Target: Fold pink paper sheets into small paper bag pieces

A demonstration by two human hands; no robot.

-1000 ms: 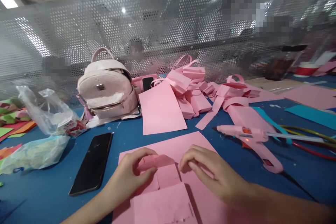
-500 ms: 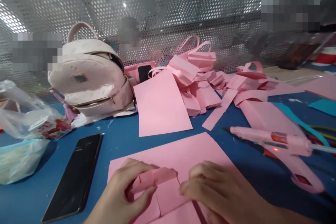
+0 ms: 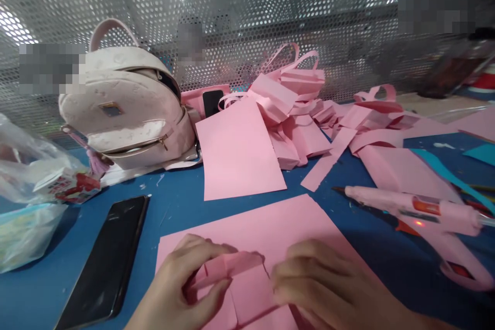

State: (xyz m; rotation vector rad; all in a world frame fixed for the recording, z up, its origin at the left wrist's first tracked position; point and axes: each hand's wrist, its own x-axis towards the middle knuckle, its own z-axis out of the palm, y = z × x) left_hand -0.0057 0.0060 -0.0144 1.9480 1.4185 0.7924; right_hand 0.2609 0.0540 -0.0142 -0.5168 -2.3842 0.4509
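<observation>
A folded pink paper piece (image 3: pixel 251 291) with creased flaps lies low in the head view, on top of a larger pink sheet (image 3: pixel 270 227). My left hand (image 3: pixel 185 278) grips its left side, thumb in front and fingers behind the raised flap. At the right edge of the piece rests my right hand (image 3: pixel 320 278), its fingers curled and bunched together; their tips are partly hidden, and I cannot make out what they pinch.
A pink glue gun (image 3: pixel 421 216) with a lit red light lies at right. Left are a black phone (image 3: pixel 104 263), plastic bags (image 3: pixel 27 237) and a small carton (image 3: pixel 69 185). Behind stand a pale backpack (image 3: pixel 131 108), another pink sheet (image 3: pixel 240 154) and pink paper boxes (image 3: pixel 290 103).
The view has shifted slightly, so the glue gun sits further right. My right hand has slid a little rightward along the folded paper's edge; my left hand keeps its grip.
</observation>
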